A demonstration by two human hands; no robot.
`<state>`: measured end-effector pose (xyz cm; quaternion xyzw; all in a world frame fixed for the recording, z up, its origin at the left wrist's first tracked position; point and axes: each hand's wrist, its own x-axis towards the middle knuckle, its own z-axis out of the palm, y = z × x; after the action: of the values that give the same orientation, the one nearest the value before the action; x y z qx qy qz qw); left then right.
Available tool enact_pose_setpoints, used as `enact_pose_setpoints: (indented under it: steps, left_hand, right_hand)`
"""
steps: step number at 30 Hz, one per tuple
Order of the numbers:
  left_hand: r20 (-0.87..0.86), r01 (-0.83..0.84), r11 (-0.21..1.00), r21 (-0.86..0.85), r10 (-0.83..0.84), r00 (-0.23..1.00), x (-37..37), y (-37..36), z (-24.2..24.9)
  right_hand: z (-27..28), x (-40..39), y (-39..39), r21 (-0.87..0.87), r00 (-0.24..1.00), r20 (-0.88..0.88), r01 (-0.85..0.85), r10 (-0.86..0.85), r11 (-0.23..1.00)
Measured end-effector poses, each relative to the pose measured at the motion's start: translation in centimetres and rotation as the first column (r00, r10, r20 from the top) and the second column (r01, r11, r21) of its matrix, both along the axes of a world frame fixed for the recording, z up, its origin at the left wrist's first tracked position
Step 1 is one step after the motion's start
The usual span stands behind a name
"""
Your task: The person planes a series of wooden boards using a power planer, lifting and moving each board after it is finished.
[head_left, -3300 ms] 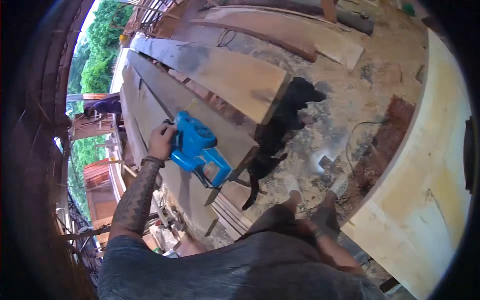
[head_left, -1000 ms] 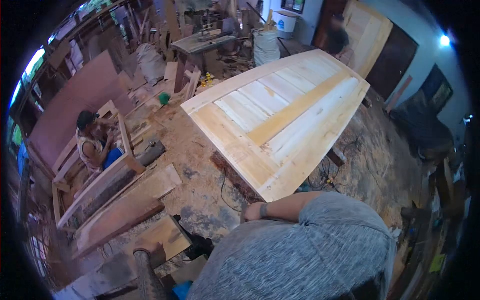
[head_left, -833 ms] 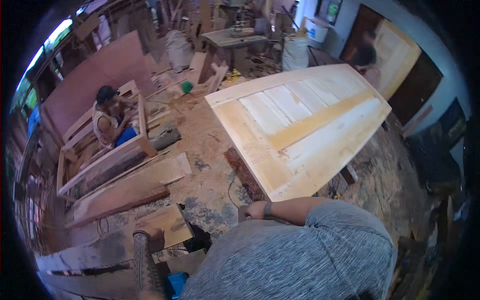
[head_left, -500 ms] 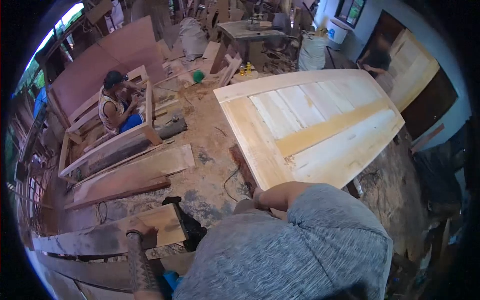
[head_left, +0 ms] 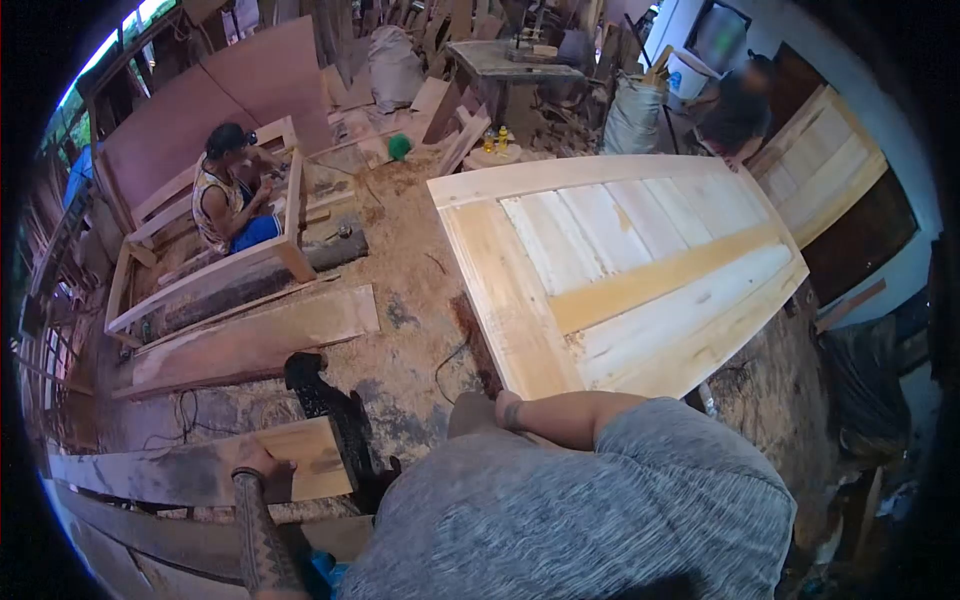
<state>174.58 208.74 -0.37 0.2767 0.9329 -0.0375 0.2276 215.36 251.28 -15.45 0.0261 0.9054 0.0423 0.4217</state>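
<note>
My left hand (head_left: 264, 462) rests on the wooden plank (head_left: 318, 450) at lower left, its thumb apart and nothing held. A dark band circles that wrist. My right hand (head_left: 508, 408) is at my leg, close below the near corner of a large panelled wooden door (head_left: 530, 310); its fingers are hidden. The door lies raised above the floor, with light panels and a yellowish middle rail. Wood shavings are scattered on it.
A person (head_left: 228, 195) sits inside a wooden frame (head_left: 205, 290) at left. Another person (head_left: 735, 110) bends at the door's far end, by a second door (head_left: 825, 160). A board (head_left: 250, 335) lies on the floor. A dark object (head_left: 335, 410) is beside my plank, and a cable (head_left: 445, 370) runs near the door.
The person at the far end has moved left, from beside the second door to the large door's far edge. My view has shifted slightly; my left hand stays on the plank.
</note>
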Motion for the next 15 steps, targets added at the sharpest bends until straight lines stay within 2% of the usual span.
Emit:
enact_pose_setpoints:
  steps: [3, 4, 5, 7, 8, 10, 12, 15]
  left_hand:
    - [0.008, -0.026, 0.998, 0.059, 0.025, 1.0, 0.1, -0.8, -0.1]
    - [0.019, -0.037, 0.997, 0.068, 0.036, 0.999, 0.5, -0.6, 0.3]
    - [0.026, -0.037, 0.995, 0.092, 0.034, 0.999, -0.1, -1.1, -1.2]
    - [0.038, -0.043, 0.989, 0.138, 0.039, 0.999, -2.2, -3.7, -6.0]
    - [0.068, -0.068, 0.993, 0.098, 0.061, 0.996, -1.5, -2.9, -4.7]
    - [0.124, -0.108, 0.994, 0.012, 0.106, 0.987, 1.1, 0.0, 0.6]
    - [0.099, -0.135, 0.989, -0.064, 0.141, 0.985, 2.4, 1.3, 3.1]
    - [0.069, -0.15, 0.976, -0.155, 0.162, 0.984, 3.4, 3.1, 5.6]
  right_hand:
    - [1.1, -0.1, 0.3, -0.03, 0.997, -0.03, -0.065, 0.064, 0.997]
    - [-0.3, 0.3, 0.3, -0.02, 0.998, -0.024, -0.06, 0.06, 0.998]
    - [-1.7, 0.5, 0.4, -0.008, 0.998, -0.027, -0.051, 0.051, 0.999]
    - [-8.4, 1.4, 0.7, 0.028, 0.999, -0.05, -0.015, 0.016, 0.999]
    - [-9.7, 1.5, 0.9, 0.041, 0.998, -0.057, -0.017, 0.019, 0.999]
    - [-6.3, 0.7, 0.4, 0.036, 0.998, -0.061, -0.019, 0.021, 0.999]
    - [-4.4, 0.8, 0.0, 0.036, 0.996, -0.038, -0.08, 0.081, 0.996]
    - [-4.3, 0.8, 0.2, -0.005, 0.998, -0.063, -0.03, 0.03, 1.0]
